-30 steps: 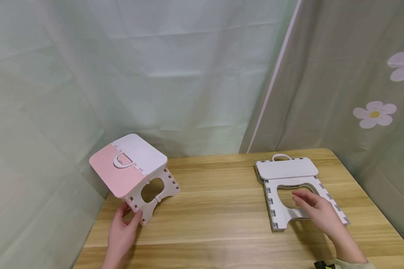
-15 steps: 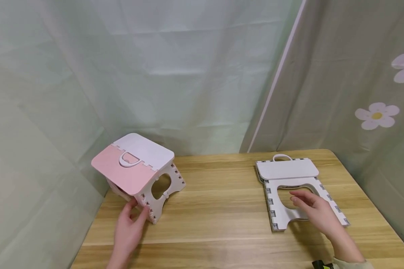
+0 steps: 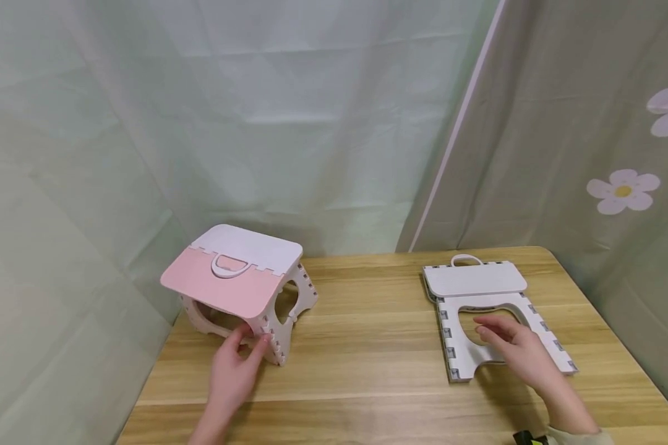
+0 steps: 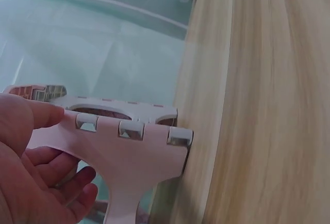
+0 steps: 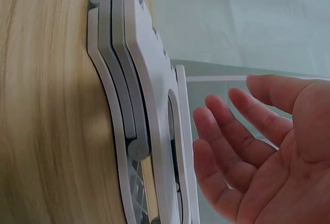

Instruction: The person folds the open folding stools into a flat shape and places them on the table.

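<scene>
A folding step stool [image 3: 228, 281] with a pink and white top stands unfolded at the left of the table. My left hand [image 3: 235, 369] pinches its near leg, thumb on the outer edge and fingers behind the panel. In the left wrist view, the leg panel [image 4: 124, 154] shows pink with white hinge knuckles along its edge. On the right, a second folding stool [image 3: 475, 281], white and grey, lies folded flat with its handle toward the curtain. Over its lower opening hovers my right hand [image 3: 514, 352], fingers loosely bent with nothing in them; the right wrist view shows a gap to the stool.
Both stools are on a wooden table [image 3: 367, 371]. A pale green curtain [image 3: 312, 154] hangs behind and along the left side. White flowers [image 3: 623, 191] decorate the curtain at right. A black device [image 3: 526, 437] sits at the right wrist.
The pink and white stool has turned and shifted to the right with my left hand on its leg. My right hand has drifted slightly left; the folded stool stays in place.
</scene>
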`<action>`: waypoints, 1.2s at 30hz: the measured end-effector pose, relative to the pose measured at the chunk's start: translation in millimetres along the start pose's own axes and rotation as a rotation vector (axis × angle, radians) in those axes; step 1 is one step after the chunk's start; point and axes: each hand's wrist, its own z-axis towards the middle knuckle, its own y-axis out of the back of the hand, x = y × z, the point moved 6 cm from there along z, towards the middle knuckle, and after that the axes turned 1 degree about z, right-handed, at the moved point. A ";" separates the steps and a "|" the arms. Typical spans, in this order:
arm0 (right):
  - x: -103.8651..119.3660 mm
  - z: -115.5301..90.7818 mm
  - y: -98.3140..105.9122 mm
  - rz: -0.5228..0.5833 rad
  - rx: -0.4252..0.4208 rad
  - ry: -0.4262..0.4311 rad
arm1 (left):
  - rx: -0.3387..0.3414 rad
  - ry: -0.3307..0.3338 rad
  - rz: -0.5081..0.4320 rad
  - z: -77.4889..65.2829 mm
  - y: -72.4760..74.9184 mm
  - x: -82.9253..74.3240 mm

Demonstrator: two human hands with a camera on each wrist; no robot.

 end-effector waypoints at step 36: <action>33.8 2.2 -43.8 0.087 0.082 0.087 | 0.340 0.025 -0.327 -1.7 -103.0 -47.0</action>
